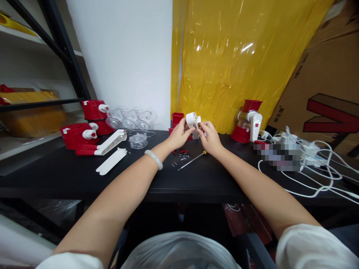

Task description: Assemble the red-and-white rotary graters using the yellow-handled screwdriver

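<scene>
Both my hands meet above the middle of the black table (84,172). My left hand (178,136) is closed around a small white round part (192,119), and a pale bangle sits on that wrist. My right hand (209,137) pinches the same part from the right side. A thin screwdriver (192,160) with a yellow tip lies on the table just below my hands, beside several tiny screws (179,160). Behind my hands stands a small red container (177,118).
Red and white appliance parts (81,134), white handles (110,151) and clear plastic cones (131,119) lie at the left. An assembled red and white appliance (248,121) stands at the right, with white cables (314,164) beyond it. Yellow sheeting and a cardboard box form the backdrop.
</scene>
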`<state>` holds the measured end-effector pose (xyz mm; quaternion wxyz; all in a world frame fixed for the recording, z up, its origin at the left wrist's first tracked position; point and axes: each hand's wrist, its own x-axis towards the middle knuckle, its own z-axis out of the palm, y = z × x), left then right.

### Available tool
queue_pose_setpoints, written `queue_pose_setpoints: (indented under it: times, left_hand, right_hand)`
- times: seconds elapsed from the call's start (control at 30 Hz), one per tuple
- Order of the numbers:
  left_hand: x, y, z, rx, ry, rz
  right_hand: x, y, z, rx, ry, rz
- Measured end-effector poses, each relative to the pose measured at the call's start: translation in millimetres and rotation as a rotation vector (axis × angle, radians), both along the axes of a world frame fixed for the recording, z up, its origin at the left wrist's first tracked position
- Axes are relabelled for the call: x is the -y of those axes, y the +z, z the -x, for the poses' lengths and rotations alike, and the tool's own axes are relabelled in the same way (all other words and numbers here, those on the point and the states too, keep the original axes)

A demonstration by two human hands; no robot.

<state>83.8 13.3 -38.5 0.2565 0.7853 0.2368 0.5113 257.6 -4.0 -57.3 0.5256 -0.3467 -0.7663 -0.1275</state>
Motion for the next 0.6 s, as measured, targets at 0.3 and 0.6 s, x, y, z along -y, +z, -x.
queue_pose_setpoints:
  times: [0.3, 0.6]
  left_hand:
    - [1.1, -0.4, -0.3, -0.004, -0.008, -0.033]
    - [-0.4, -1.1, -0.4, -0.017, -0.005, -0.091]
  right_hand:
    - [-0.3, 0.8, 0.0, 0.01, 0.005, 0.012]
    - [-1.6, 0.9, 0.7, -0.01, 0.026, 0.027]
